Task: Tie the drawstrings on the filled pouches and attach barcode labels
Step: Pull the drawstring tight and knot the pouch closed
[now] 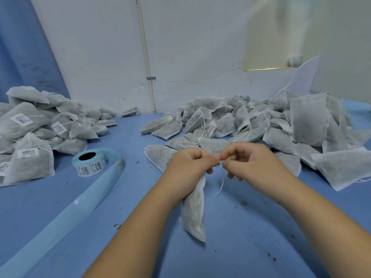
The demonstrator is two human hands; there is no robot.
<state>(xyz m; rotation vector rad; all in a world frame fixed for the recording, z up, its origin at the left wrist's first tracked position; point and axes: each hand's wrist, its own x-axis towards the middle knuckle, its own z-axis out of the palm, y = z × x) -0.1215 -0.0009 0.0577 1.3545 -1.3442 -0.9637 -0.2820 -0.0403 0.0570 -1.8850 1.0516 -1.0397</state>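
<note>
Well to the left of our left hand lies the pile of labelled pouches (30, 133), several showing barcode stickers. Between that pile and the left hand, the label roll (94, 163) stands on the blue desk (251, 237), and its bare backing strip (60, 215) trails toward us.

Our left hand (190, 165) is curled round the gathered neck of the pouch (194, 209), which hangs below the hand. We cannot tell whether its lower end touches the desk. Just to the right, fingertips almost meeting, our right hand (247, 159) pinches the drawstring (221, 181). The loose ends dangle between the two hands. Beyond the right hand lies the heap of untied pouches (261, 125).

Hazards, as we judge them:
- The drawstring is thin. A weak pinch may let it slip before the knot is cinched, leaving the neck slack.
- A slack neck may shed filling; crumbs already lie on the desk near the right hand.
- Excess pull may tear the light fabric or snap the drawstring.
- This pouch shows no label. If it is set on the left pile without one, it would pass unmarked.
</note>
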